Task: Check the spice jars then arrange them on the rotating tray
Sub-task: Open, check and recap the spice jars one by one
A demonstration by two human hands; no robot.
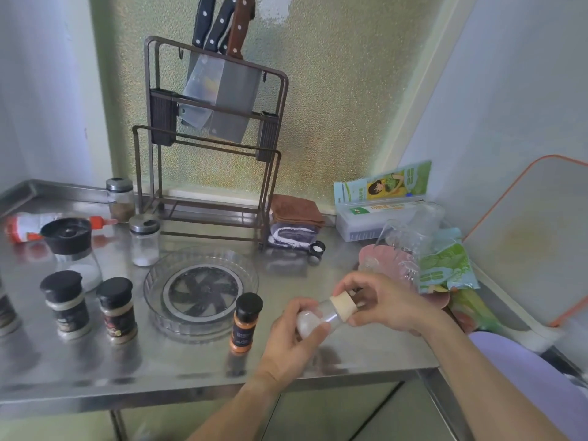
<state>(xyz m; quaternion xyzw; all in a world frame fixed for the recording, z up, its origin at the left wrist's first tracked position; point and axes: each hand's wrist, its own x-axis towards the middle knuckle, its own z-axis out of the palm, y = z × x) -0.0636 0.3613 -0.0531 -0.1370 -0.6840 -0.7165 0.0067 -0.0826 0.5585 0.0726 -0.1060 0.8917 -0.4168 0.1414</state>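
Both hands hold a small glass jar (321, 316) with white powder and a cork stopper, tilted above the counter's front right. My left hand (292, 342) grips its base; my right hand (381, 303) pinches the cork end. The clear rotating tray (152, 281) with a dark hub sits mid-counter with nothing on it. An orange jar with a black cap (245, 323) stands just right of the tray. Two black-capped dark jars (65, 303) (117, 310) stand to its left. A large black-lidded shaker (71, 249), a steel-lidded white jar (144, 240) and a brown spice jar (120, 200) stand behind.
A knife rack (210, 148) with cleavers stands at the back. Folded cloths (296, 224), a plastic box (375, 218), clear cups (410, 237) and green packets (445, 268) crowd the right side. A red-capped bottle (28, 227) lies at far left. A cutting board (528, 240) leans at right.
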